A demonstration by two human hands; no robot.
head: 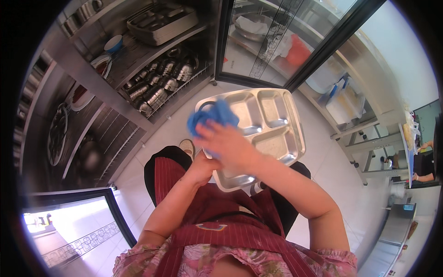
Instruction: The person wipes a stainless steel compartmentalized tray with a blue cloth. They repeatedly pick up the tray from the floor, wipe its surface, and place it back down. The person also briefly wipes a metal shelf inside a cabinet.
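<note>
A stainless steel compartment tray (275, 140) is held out in front of me, above my knees. My left hand (205, 168) grips its near left edge; my right arm partly covers those fingers. Over the tray's left side, my right hand (225, 143) presses a crumpled blue cloth (216, 116) against the metal. Both the right hand and the cloth are blurred. The compartments toward the right are bare, while the ones on the left are largely hidden under the hand and cloth.
A steel cabinet on the left holds stacked compartment trays (162, 26), several metal bowls (159, 86) and a blue bowl (114, 44). Its glass doors (263, 45) (79, 232) stand swung out. A steel worktable (367, 90) runs along the right. Another person (425, 161) is at the far right.
</note>
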